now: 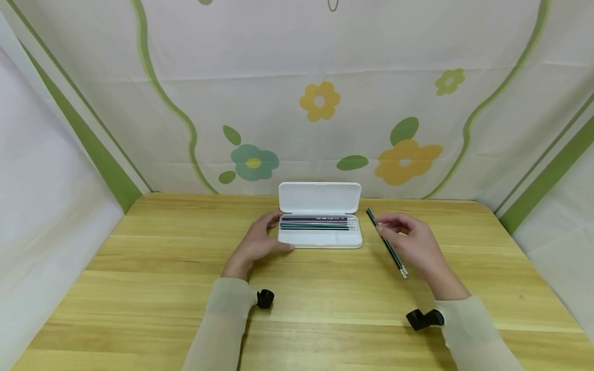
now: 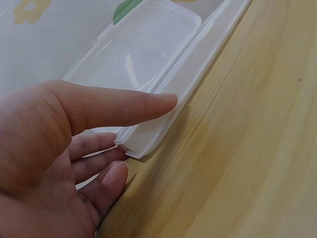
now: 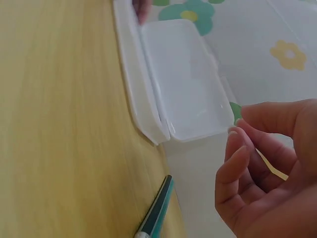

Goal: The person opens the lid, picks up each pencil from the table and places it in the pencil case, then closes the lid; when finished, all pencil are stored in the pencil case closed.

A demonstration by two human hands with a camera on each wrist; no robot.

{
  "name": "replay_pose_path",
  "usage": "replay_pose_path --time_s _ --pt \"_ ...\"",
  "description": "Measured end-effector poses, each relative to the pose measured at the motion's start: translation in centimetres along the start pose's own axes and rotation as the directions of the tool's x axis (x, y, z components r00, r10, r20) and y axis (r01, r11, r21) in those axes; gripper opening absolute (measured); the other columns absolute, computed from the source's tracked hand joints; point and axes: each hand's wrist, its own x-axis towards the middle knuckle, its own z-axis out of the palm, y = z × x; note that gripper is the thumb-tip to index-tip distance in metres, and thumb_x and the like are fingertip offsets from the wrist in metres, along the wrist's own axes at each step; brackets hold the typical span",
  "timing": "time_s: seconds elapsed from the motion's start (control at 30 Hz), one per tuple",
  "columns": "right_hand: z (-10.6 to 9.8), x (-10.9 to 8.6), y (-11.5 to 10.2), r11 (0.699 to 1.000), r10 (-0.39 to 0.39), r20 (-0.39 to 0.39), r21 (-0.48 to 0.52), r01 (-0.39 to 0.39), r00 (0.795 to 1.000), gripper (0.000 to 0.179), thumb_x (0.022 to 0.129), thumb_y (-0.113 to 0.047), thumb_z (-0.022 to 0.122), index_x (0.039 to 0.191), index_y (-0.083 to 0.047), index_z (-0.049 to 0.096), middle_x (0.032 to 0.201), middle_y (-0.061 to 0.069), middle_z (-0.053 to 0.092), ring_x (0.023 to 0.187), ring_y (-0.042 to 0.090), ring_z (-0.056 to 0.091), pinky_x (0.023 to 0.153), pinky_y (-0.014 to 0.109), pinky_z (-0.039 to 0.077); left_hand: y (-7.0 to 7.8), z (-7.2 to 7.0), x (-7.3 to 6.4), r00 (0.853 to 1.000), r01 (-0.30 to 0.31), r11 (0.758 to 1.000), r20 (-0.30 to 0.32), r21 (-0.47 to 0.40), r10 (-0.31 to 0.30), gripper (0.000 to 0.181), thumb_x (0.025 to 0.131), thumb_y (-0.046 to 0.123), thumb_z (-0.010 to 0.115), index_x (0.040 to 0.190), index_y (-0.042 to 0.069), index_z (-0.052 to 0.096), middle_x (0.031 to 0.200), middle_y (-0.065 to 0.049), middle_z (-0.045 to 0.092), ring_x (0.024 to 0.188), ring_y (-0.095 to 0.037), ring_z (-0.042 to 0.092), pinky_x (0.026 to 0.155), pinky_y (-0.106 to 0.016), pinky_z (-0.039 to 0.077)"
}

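Observation:
A white pencil case (image 1: 320, 238) lies on the table with its lid (image 1: 320, 197) raised at the back. Several pencils (image 1: 317, 223), dark and green with silver ends, lie side by side inside. My left hand (image 1: 260, 238) holds the case across its left end. Its thumb (image 2: 138, 106) lies along the front wall and its fingers reach round the end. Right of the case, two dark green pencils (image 1: 393, 252) lie slanted, silver ends toward me. My right hand (image 1: 410, 241) is over them with bent fingers; in the right wrist view its fingertips (image 3: 242, 111) appear apart from the pencils (image 3: 157, 208).
The wooden table (image 1: 320, 319) carries the case near its back edge. Behind it hangs a pale curtain (image 1: 260, 103) with flowers and green stripes, which also closes off both sides. Dark wrist mounts (image 1: 265, 299) sit at both sleeves.

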Motion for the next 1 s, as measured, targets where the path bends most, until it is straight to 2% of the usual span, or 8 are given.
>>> replay_pose_path --time_s 0.13,0.23,0.5,0.77,1.0 --pt "-1.0 -0.6 0.5 0.989 0.030 0.001 0.142 -0.030 1.000 0.046 0.105 -0.033 0.072 0.140 -0.004 0.066 0.112 -0.009 0.068 0.094 0.010 0.064 0.076 0.025 0.058 0.0 -0.1 0.1 1.000 0.000 1.000 0.001 0.003 0.000 0.087 0.075 0.010 0.095 0.153 0.014 0.056 0.160 -0.009 0.055 0.149 -0.036 0.046 0.129 -0.058 0.034" --pt "-1.6 -0.9 1.0 0.985 0.044 -0.007 0.169 -0.042 0.999 0.045 0.105 -0.033 0.072 0.140 -0.004 0.066 0.111 -0.010 0.069 0.093 0.013 0.066 0.074 0.026 0.059 0.0 -0.1 0.2 1.000 0.003 1.000 -0.001 0.007 -0.003 0.088 0.076 0.010 0.095 0.154 0.014 0.055 0.161 -0.008 0.054 0.149 -0.036 0.046 0.129 -0.058 0.034" --pt "-2.6 -1.9 2.9 0.989 0.091 -0.005 0.116 -0.090 0.996 0.050 0.106 -0.034 0.071 0.141 0.000 0.063 0.105 -0.013 0.070 0.091 0.013 0.068 0.074 0.028 0.061 -0.2 0.2 0.2 1.000 0.000 1.000 -0.003 -0.001 0.000 0.088 0.075 0.008 0.096 0.154 0.015 0.056 0.161 -0.008 0.054 0.148 -0.037 0.046 0.128 -0.059 0.034" --pt "-2.7 -1.8 4.2 0.973 0.165 0.060 0.151 -0.172 0.984 0.051 0.104 -0.030 0.073 0.141 0.003 0.061 0.104 -0.005 0.074 0.086 0.011 0.070 0.069 0.029 0.061 -0.2 0.1 0.1 1.000 0.006 1.000 -0.011 -0.008 -0.006 0.090 0.075 0.008 0.095 0.155 0.014 0.055 0.161 -0.010 0.054 0.148 -0.037 0.046 0.128 -0.059 0.034" --pt "-2.5 -1.5 5.0 0.973 0.222 0.111 0.035 -0.227 0.969 0.047 0.101 -0.028 0.076 0.136 0.003 0.064 0.097 0.000 0.074 0.083 0.011 0.069 0.066 0.029 0.059 -0.1 -0.1 0.2 1.000 0.014 1.000 -0.014 0.006 -0.014 0.091 0.074 0.008 0.096 0.156 0.013 0.055 0.161 -0.012 0.054 0.147 -0.037 0.046 0.128 -0.058 0.034"
